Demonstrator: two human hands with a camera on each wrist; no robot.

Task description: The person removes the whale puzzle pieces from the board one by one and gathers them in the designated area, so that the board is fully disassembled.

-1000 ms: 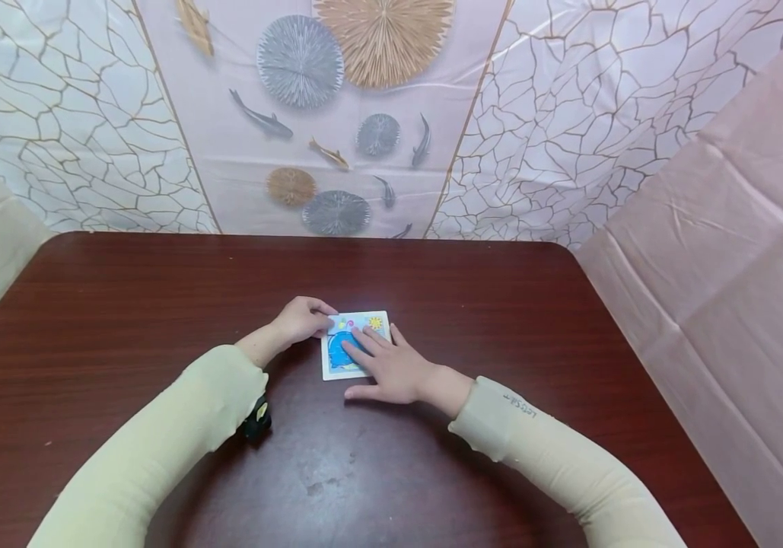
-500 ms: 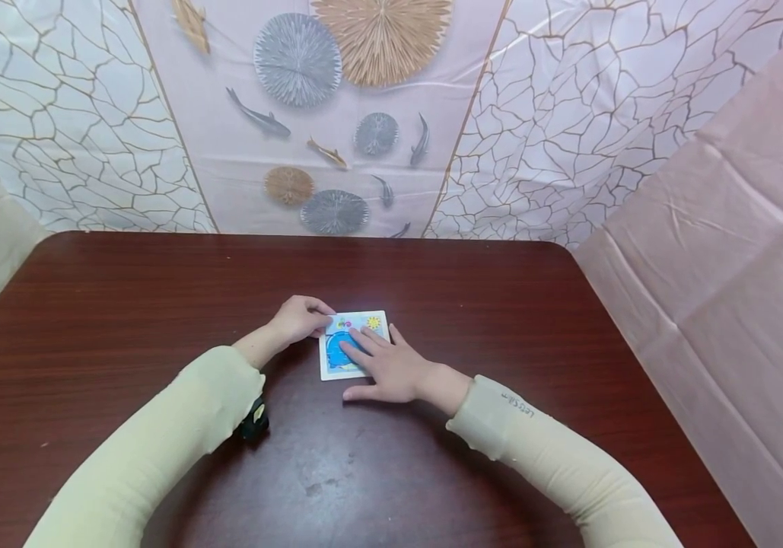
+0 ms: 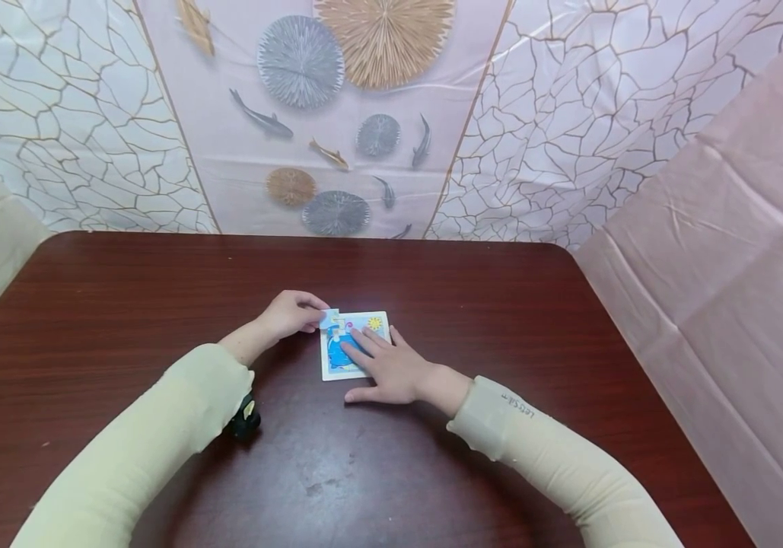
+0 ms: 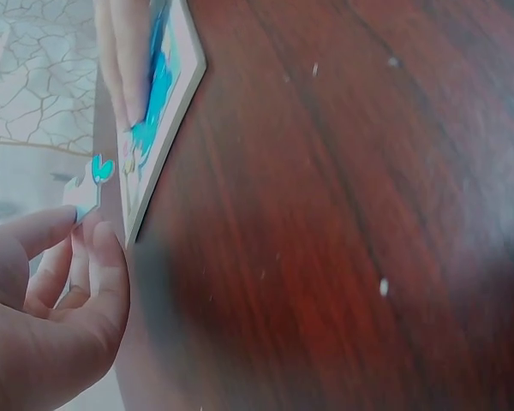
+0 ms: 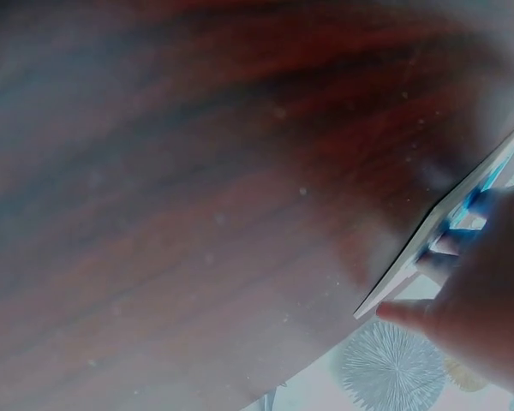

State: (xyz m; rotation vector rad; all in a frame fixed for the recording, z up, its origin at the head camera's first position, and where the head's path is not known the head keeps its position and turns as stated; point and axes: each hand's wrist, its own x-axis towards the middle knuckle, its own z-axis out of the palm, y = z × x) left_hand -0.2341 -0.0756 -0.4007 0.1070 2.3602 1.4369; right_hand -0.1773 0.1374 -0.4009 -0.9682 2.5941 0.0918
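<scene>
Standing here, I see a small puzzle board lying flat on the dark table (image 3: pixel 487 312), its white frame (image 3: pixel 325 364) facing up. At the board's ten o'clock corner the left hand (image 3: pixel 287 313) pinches a pale blue jigsaw piece (image 3: pixel 329 318) between thumb and fingers; from its own wrist view the piece looks raised. The right hand (image 3: pixel 394 373) comes in from four o'clock, fingers spread and flat on the picture, apart from the left.

The piece is held by a small part only, so a loose pinch could let it drop or flip. If its knob catches a neighbour, that one could pop up too. Should the right palm ease off, the board might skid; too much sideways push could shift pieces within the frame.

The right hand covers the middle and three o'clock side of the picture. I can't make out whether the spot beneath the piece is vacant, and the right wrist view shows those fingertips only dimly.
</scene>
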